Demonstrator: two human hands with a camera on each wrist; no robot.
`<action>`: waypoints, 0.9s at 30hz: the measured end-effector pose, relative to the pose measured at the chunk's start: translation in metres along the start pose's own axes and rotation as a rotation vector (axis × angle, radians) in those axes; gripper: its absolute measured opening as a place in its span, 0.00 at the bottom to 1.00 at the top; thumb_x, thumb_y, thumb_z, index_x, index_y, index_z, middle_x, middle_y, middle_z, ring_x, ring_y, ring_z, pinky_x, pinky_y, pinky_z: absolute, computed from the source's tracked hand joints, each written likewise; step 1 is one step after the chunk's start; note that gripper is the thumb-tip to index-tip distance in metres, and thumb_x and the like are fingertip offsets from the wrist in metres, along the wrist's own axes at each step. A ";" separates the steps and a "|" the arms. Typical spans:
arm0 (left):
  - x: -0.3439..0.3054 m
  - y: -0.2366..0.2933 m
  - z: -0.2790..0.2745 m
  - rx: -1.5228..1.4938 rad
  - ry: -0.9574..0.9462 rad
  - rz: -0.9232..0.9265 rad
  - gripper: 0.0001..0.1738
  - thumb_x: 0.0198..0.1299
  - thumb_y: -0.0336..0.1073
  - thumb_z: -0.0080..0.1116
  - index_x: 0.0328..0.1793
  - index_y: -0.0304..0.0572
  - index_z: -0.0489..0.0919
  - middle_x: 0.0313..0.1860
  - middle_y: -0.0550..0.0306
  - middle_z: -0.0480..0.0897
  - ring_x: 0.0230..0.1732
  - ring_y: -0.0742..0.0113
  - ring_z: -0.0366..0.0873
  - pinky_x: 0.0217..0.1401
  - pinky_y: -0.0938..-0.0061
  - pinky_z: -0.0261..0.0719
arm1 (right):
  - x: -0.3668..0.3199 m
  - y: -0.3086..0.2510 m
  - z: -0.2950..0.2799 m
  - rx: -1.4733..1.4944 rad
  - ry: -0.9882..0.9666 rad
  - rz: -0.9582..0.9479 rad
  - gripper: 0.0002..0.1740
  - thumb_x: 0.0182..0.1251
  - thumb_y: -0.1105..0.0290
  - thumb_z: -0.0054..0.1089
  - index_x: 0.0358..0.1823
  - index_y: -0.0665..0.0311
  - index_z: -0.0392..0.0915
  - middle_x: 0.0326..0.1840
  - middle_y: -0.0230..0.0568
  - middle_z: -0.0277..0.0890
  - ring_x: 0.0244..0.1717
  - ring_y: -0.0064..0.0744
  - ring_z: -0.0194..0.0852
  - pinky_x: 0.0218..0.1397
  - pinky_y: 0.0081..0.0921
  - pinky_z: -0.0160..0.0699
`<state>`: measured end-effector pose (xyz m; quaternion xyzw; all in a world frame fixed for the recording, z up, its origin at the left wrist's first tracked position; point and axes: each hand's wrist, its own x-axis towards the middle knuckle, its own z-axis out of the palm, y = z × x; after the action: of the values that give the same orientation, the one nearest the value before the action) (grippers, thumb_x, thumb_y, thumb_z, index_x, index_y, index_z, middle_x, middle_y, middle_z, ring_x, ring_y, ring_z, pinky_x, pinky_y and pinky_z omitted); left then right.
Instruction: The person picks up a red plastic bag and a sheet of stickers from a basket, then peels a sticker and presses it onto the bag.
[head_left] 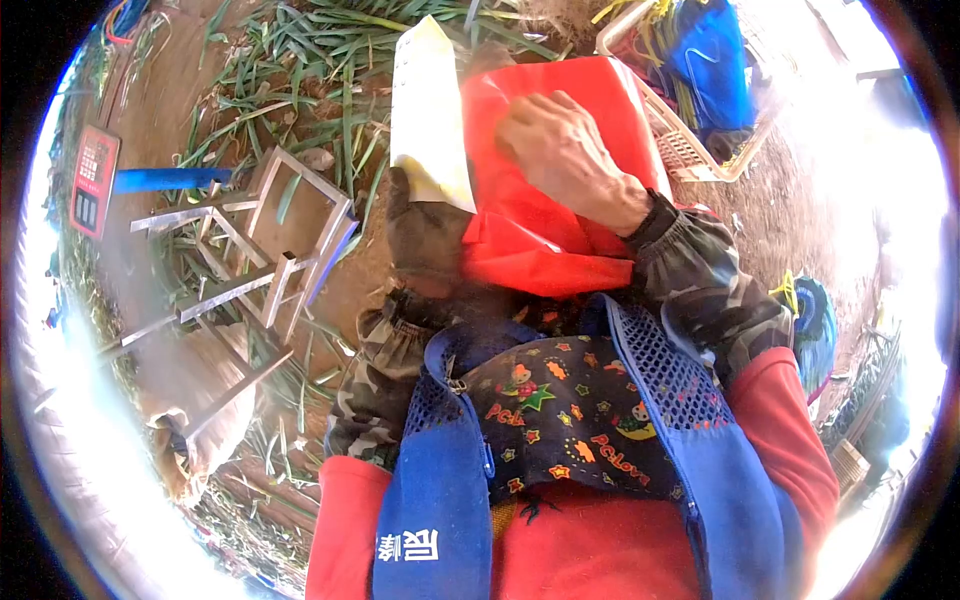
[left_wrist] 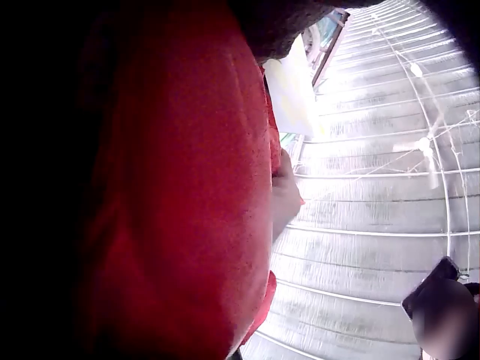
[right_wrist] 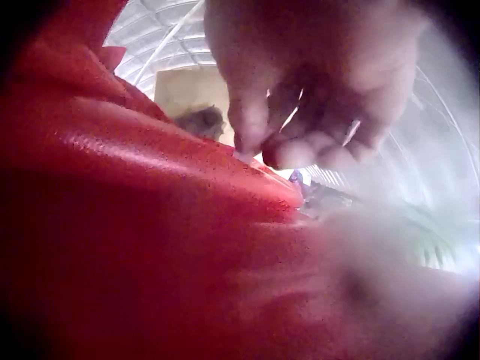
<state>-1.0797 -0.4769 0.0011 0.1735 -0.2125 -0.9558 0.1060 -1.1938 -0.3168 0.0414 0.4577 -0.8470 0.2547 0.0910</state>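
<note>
A glossy red plastic bag [head_left: 560, 85] lies across the person's lap in the head view and fills much of both wrist views. The bare right hand [head_left: 565, 150] is bent over it; in the right wrist view its thumb and curled fingertips pinch the bag's upper edge. At the bag's left side is the left hand [head_left: 425, 235], in a dark glove. It holds a pale yellow card [head_left: 428, 100] by the lower corner, with a gloved digit laid over the card. Most of the left fingers are hidden behind the card and bag.
Loose long green leaves [head_left: 310, 60] cover the ground ahead. A metal frame [head_left: 270, 270] lies at left, near a red scale display [head_left: 95, 180] and a pale sack [head_left: 205, 385]. Front right stands a cream plastic crate [head_left: 680, 130] holding a blue bag [head_left: 710, 65].
</note>
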 end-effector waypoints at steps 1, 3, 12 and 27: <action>-0.003 -0.003 0.000 0.320 0.005 0.109 0.20 0.70 0.42 0.57 0.60 0.37 0.72 0.57 0.49 0.77 0.56 0.56 0.75 0.67 0.59 0.75 | -0.002 -0.001 -0.001 -0.055 -0.106 -0.042 0.04 0.60 0.71 0.61 0.33 0.62 0.78 0.35 0.40 0.76 0.39 0.42 0.76 0.46 0.37 0.72; -0.009 -0.003 0.002 0.701 0.007 0.227 0.20 0.71 0.43 0.56 0.60 0.37 0.72 0.57 0.50 0.77 0.55 0.58 0.76 0.65 0.62 0.76 | -0.008 -0.002 0.002 -0.017 -0.163 -0.008 0.06 0.60 0.69 0.61 0.36 0.62 0.79 0.35 0.39 0.76 0.40 0.40 0.76 0.47 0.37 0.72; 0.007 0.014 -0.036 0.537 0.142 0.153 0.22 0.70 0.42 0.57 0.63 0.36 0.72 0.56 0.47 0.78 0.53 0.57 0.77 0.60 0.66 0.79 | -0.031 -0.016 -0.003 -0.104 -0.166 -0.025 0.27 0.60 0.56 0.64 0.57 0.64 0.76 0.60 0.48 0.70 0.60 0.43 0.68 0.59 0.41 0.67; 0.016 0.073 -0.058 -0.519 0.038 -0.002 0.27 0.64 0.34 0.60 0.67 0.32 0.69 0.62 0.43 0.77 0.62 0.48 0.74 0.69 0.50 0.71 | -0.070 -0.067 -0.060 0.459 -0.649 -0.016 0.30 0.61 0.48 0.63 0.52 0.67 0.74 0.52 0.52 0.75 0.56 0.53 0.74 0.55 0.48 0.73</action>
<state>-1.0630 -0.5675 -0.0208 0.1586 0.0422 -0.9750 0.1500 -1.1043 -0.2648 0.0891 0.5294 -0.7493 0.2785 -0.2842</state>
